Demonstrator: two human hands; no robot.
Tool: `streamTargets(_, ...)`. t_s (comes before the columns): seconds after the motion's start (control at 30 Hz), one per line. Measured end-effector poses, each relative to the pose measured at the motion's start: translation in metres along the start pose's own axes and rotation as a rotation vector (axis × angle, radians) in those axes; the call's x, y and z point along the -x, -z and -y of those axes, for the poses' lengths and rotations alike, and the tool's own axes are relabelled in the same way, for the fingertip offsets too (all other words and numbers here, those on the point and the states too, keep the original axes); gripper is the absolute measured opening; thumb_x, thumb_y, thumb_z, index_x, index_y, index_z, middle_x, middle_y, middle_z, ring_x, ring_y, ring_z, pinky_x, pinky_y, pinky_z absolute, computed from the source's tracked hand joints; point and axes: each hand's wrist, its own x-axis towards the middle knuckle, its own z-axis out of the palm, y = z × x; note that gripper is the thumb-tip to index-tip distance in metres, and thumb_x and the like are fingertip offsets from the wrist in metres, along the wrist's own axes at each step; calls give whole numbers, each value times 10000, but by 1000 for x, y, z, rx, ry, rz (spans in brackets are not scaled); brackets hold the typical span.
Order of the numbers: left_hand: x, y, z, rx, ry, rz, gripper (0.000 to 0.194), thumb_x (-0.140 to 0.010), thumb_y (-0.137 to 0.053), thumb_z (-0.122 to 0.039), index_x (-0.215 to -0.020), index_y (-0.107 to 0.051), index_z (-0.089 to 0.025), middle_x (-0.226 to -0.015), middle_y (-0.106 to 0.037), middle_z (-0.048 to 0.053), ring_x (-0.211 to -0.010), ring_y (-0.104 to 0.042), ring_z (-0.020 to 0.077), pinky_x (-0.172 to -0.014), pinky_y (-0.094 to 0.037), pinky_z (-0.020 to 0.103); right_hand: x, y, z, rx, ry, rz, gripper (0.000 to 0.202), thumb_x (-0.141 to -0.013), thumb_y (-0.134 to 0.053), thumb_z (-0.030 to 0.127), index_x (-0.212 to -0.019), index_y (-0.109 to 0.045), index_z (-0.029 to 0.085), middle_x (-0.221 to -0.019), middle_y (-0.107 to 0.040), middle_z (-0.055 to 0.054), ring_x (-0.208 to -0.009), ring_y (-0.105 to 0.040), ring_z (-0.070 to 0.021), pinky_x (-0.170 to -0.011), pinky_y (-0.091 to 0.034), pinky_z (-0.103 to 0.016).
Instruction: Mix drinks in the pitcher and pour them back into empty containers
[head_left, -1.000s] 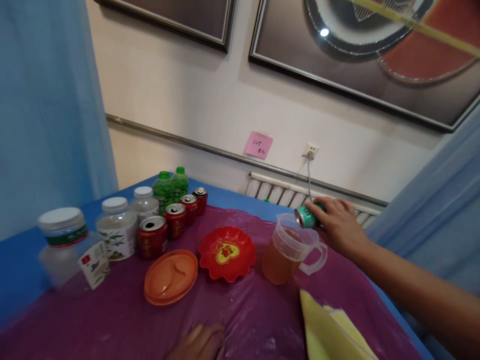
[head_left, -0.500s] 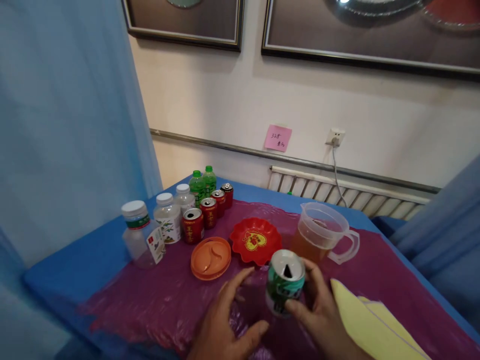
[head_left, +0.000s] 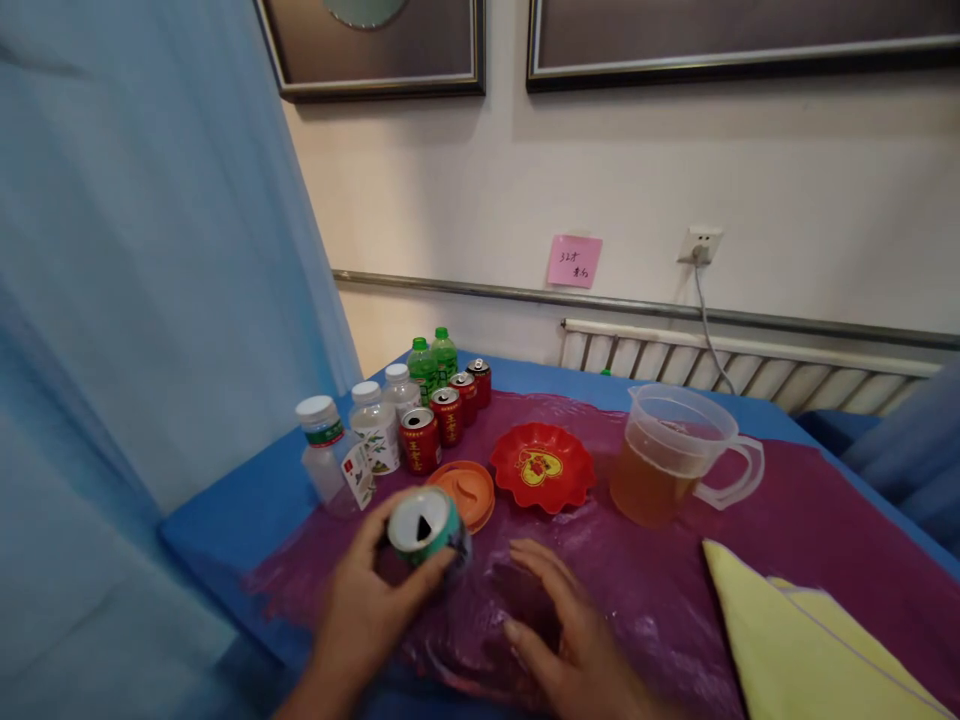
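A green can (head_left: pixel 439 540) with an opened top is gripped by my left hand (head_left: pixel 379 590), in front of the orange divided dish (head_left: pixel 474 488). My right hand (head_left: pixel 562 630) is apart from the can, fingers spread and curved, holding nothing, over the purple plastic sheet (head_left: pixel 645 590). Behind it lies a red scalloped plate (head_left: pixel 541 466) with a yellow heart print. To the right of the plate stands a clear jug (head_left: pixel 660 460) of amber liquid.
Several red cans (head_left: pixel 420 441) stand in a row beside white-capped bottles (head_left: pixel 375 428) and green bottles (head_left: pixel 444 355). A folded yellow cloth (head_left: pixel 810 640) lies at the front right. A blue curtain (head_left: pixel 150 250) hangs at the left.
The green can has passed from my right hand to my left hand and moved left. My right hand is now free of it. The view has shifted, so the table items appear further right.
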Motion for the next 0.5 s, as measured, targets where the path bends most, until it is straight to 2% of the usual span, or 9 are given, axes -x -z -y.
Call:
streamTargets(0.07,-25,10,4,-129,5,-151,733,-666,-790,-554,-1279,-615,-191,-1256,-718,113,-1140,-689,338,-1007,-555,492,-13,-2,8,162,11,30,520,-879,-585,217,-1398,-576,247,-1466,-573,-120,-1380,-512,-294,-1164,-397,-550)
streamTargets(0.1,-37,12,6,-174,9,-181,720,-688,-779,-540,-1295,-603,-196,-1265,-711,116,-1130,-692,334,-987,-564,481,-22,-4,12,235,24,60,514,-881,-573,200,-1394,-586,227,-1459,-580,-122,-1370,-521,-291,-1164,-402,-537)
streamTargets(0.23,-66,8,19,-302,-33,-181,662,-765,-734,-524,-1315,-584,-187,-1239,-709,132,-1096,-701,324,-926,-579,440,-64,-16,30,506,38,214,509,-892,-549,167,-1400,-589,167,-1483,-560,-134,-1327,-550,-302,-1126,-436,-480)
streamTargets(0.37,-73,-1,38,-419,-47,-162,703,-803,-712,-532,-1377,-535,-166,-1301,-676,168,-1196,-655,365,-988,-537,482,-94,-29,35,723,48,334,456,-890,-517,130,-1332,-630,131,-1382,-623,-164,-1184,-619,-331,-1000,-492,-460)
streamTargets(0.5,-72,-7,45,-437,-61,-140,720,-834,-695,-504,-1430,-477,-163,-1390,-624,180,-1273,-614,364,-1045,-507,483,-104,-34,27,809,33,360,330,-896,-517,95,-1172,-696,104,-1168,-693,-174,-1068,-649,-313,-900,-506,-409)
